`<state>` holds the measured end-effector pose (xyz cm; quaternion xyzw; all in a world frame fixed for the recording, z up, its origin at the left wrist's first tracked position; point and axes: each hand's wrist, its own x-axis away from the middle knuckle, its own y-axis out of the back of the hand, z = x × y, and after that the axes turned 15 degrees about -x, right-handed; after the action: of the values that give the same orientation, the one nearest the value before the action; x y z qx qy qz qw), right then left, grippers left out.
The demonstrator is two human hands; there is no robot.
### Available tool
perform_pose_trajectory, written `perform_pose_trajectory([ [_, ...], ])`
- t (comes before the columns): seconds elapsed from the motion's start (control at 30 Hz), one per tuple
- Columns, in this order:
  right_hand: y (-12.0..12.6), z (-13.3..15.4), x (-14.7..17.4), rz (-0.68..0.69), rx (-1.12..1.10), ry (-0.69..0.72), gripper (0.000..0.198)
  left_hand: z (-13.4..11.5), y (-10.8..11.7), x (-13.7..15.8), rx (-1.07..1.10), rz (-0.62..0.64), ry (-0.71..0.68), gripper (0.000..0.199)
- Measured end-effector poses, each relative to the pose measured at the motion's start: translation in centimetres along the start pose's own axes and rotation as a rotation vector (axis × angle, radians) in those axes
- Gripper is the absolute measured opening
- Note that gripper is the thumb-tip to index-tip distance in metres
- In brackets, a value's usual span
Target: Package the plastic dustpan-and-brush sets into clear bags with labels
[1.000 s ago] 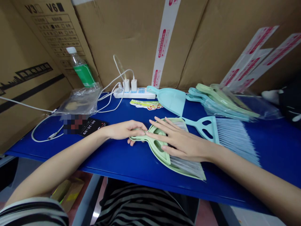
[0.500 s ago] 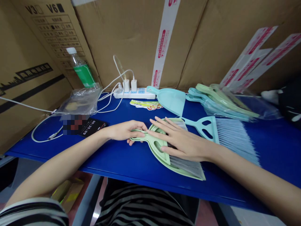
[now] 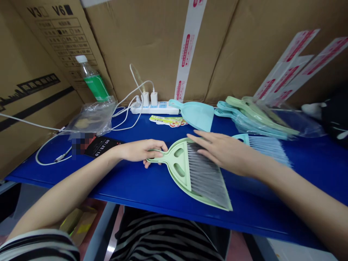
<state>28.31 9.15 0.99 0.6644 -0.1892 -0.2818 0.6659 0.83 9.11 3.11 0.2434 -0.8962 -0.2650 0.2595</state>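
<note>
A green hand brush [image 3: 208, 177] with grey bristles lies nested in a green dustpan [image 3: 187, 190] on the blue table. My left hand [image 3: 145, 151] is closed round their stacked handles, thumb on top and fingers beneath. Over the upper part of the bristles is my right hand [image 3: 220, 150], fingers stretched out and holding nothing; whether it touches them I cannot tell. Behind that hand a blue brush [image 3: 269, 148] lies on the table, its handle mostly hidden. A blue dustpan [image 3: 198, 114] rests farther back.
Bagged blue and green dustpan sets [image 3: 258, 117] lie at the back right. A white power strip [image 3: 160, 107] with cables, paper labels [image 3: 168, 120], a phone [image 3: 102, 146], a clear plastic bag [image 3: 91, 117] and a green-labelled bottle [image 3: 95, 83] occupy the back and left. Cardboard walls [image 3: 152, 43] enclose the table.
My right hand has moved right, off the brush head, uncovering its two slots and more bristles. My left hand keeps its hold and has shifted slightly left with the handles.
</note>
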Motion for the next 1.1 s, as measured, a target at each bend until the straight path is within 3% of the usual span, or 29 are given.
perform_pose_trajectory([
  [0.2, 1.9, -0.3, 0.3, 0.060, 0.205, -0.231, 0.030, -0.2, 0.6, 0.9, -0.181, 0.042, 0.020, 0.023],
  [0.5, 1.8, -0.8, 1.0, 0.080, 0.195, -0.255, 0.037, -0.7, 1.1, 1.8, -0.541, -0.011, 0.048, 0.027],
  [0.67, 2.9, -0.4, 1.2, 0.175, 0.125, -0.340, 0.045, -1.3, 0.8, 1.9, -0.610, -0.045, 0.094, 0.029],
  [0.77, 3.3, -0.5, 1.7, 0.162, 0.093, -0.312, 0.050, -1.7, 0.6, 1.8, -0.640, -0.062, 0.128, 0.031],
  [0.97, 3.3, -0.5, 2.4, 0.252, 0.070, -0.378, 0.047, -1.5, -0.3, 0.7, -0.760, -0.268, 0.234, 0.036],
  [1.1, 3.2, -0.1, 2.2, 0.268, 0.105, -0.407, 0.040, -1.4, -0.8, 0.3, -0.763, -0.290, 0.186, 0.032],
])
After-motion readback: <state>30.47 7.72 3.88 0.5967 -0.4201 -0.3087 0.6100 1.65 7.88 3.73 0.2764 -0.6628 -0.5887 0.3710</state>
